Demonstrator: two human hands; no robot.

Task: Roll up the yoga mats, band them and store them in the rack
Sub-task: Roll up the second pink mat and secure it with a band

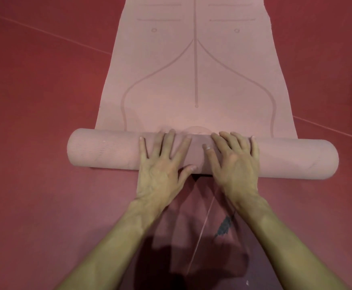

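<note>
Head view: both hands are on the roll [103, 151] of the pink yoga mat [170, 91], out on the floor, with a long flat stretch ahead. Left hand [162, 166] and right hand [233, 162] lie flat, fingers [172, 141] straight and spread, gripping nothing. They sit near the middle, so I'd press evenly and keep the ends square. The dark red floor [34, 101] has a pale line [45, 32] crossing it and a grey scuff [223, 227] between the forearms.
</note>
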